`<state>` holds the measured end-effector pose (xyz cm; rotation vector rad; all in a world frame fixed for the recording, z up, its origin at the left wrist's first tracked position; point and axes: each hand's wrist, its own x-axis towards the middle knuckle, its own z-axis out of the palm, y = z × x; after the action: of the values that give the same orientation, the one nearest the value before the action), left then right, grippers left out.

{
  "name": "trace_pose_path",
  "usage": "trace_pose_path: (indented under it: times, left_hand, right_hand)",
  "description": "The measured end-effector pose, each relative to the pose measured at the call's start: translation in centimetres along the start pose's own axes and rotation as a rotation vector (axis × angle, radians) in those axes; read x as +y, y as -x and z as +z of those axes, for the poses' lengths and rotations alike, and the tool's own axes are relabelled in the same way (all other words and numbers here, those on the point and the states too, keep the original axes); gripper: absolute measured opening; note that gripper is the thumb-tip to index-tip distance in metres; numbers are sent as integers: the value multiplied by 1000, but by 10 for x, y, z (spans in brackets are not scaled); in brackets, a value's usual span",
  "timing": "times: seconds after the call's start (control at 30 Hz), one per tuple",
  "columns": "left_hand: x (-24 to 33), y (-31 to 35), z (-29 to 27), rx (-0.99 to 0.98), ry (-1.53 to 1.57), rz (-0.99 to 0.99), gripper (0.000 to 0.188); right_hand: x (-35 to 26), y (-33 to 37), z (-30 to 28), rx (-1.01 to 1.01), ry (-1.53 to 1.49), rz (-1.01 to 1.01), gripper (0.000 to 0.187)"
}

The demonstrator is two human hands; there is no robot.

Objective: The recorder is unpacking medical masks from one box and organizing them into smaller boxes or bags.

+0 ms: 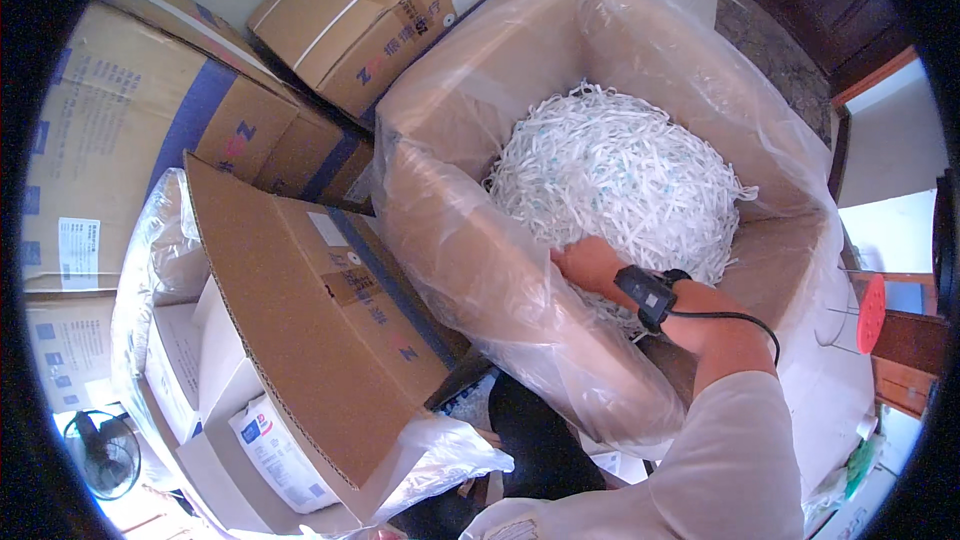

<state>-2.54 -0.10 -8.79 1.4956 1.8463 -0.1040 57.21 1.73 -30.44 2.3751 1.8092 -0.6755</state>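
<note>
A large cardboard box lined with a clear plastic bag holds a heap of white shredded paper. My right hand reaches down into the near side of the heap, close to the bag's near wall. Its fingers are sunk in the strips and hidden. On that wrist sits a black device with a thin black cable running up the forearm. A light sleeve covers my upper arm. My left hand is out of sight.
To the left, an open carton with a raised flap and plastic liner holds white boxes. More printed cartons are stacked behind. A small fan stands at lower left, and a red round object at right.
</note>
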Motion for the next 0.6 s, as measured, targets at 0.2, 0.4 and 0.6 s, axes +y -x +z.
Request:
trace_pose_path:
  times: [0.2,0.4,0.6]
  left_hand:
    - [27,10,-2,7,8,46,41]
    - [18,14,2,49,5,94,41]
    - [17,12,-10,-37,-13,91,40]
  right_hand:
    - [3,11,22,-27,61,-59,17]
    - [-6,36,-32,-72,-40,-82,23]
    - [3,73,-35,255,-811,266,25]
